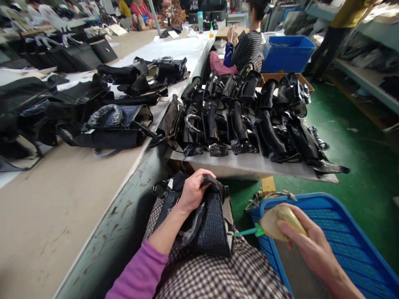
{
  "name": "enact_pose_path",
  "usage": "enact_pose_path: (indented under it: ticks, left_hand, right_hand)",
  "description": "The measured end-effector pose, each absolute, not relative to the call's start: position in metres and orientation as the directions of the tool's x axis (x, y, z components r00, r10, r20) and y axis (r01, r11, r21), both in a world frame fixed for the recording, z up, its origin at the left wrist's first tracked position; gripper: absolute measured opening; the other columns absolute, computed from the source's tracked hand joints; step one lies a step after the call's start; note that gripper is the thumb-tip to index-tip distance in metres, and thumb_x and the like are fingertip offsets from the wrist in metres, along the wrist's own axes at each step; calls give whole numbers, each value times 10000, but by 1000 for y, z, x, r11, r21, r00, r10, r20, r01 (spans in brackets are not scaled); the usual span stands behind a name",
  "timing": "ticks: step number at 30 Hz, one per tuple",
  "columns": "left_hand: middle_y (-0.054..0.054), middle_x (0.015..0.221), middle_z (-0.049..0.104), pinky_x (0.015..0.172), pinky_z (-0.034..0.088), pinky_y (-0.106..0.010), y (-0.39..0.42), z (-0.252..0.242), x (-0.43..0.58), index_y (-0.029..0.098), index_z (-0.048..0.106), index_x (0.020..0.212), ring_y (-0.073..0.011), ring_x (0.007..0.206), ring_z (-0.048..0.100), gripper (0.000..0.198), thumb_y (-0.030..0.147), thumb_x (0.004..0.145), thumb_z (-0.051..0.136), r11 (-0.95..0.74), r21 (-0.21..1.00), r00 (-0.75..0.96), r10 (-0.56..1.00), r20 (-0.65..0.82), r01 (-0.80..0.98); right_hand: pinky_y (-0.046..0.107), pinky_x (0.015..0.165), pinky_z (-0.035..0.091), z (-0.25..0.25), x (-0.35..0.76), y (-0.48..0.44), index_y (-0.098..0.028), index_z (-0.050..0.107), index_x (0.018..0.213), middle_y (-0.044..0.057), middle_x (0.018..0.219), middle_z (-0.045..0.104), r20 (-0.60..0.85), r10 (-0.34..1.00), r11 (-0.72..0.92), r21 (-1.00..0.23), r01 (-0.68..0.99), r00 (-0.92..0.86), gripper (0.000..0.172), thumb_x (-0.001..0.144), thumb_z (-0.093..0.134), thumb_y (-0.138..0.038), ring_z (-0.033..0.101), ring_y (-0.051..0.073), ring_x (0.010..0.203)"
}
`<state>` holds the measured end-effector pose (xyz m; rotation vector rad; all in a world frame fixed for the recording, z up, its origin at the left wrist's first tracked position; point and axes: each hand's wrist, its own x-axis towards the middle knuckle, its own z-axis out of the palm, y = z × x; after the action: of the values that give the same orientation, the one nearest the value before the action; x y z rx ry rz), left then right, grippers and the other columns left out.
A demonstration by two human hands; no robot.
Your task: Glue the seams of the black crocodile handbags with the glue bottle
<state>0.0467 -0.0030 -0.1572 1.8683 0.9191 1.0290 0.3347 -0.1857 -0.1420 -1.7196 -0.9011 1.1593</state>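
A black crocodile-patterned handbag (212, 224) rests on my lap, over a checked cloth (237, 270). My left hand (195, 189) grips the dark material along its top edge, fingers curled round it. In my right hand (305, 232) is a yellowish squeeze bottle (277, 222) with a green cap and a long thin nozzle. The bottle lies tilted on its side, and its nozzle tip is at the bag's right side edge, by a pale strip of lining. Whether the tip touches the bag, I cannot tell.
A blue plastic basket (339, 203) stands at my right. Ahead, several black bags lie in rows on a low table (218, 164). More bags lie on the long worktable (93, 187) at my left. A person in a striped top (249, 50) sits beyond, near a blue bin (288, 54).
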Motion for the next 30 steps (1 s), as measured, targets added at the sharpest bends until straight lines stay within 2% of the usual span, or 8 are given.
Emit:
enact_pose_path:
  ticks: [8,16,25,30]
  left_hand:
    - [-74,958,714,862,533,-315,-4,-153,47,174,711,918,-212,907,674,219,329,979,569,-421,877,384,868,316,231]
    - [-75,960,713,869,524,-313,-4,-157,46,167,712,928,-214,915,675,206,321,974,582,-423,876,383,868,317,232]
    - [-79,979,717,883,530,-320,-3,-156,46,169,712,929,-221,926,679,213,336,974,586,-405,885,382,874,300,232]
    - [-80,965,716,876,528,-321,-2,-156,46,167,710,922,-224,913,678,246,371,975,583,-405,885,381,874,302,229]
  right_hand:
    - [257,427,470,-154,330,-193,-219,646,1171,41,879,652,-342,866,-337,-938,-79,365,414,877,786,-474,534,193,617]
    - [269,433,517,-141,331,-195,-220,669,1167,51,895,695,-317,874,-376,-921,99,367,480,809,829,-497,589,209,592]
    - [251,409,500,-137,322,-207,-252,694,1184,58,945,713,-359,872,-356,-932,-74,332,456,801,845,-447,592,209,595]
    - [245,415,509,-139,321,-204,-237,685,1154,47,902,695,-332,859,-365,-931,11,389,464,796,847,-485,582,200,597]
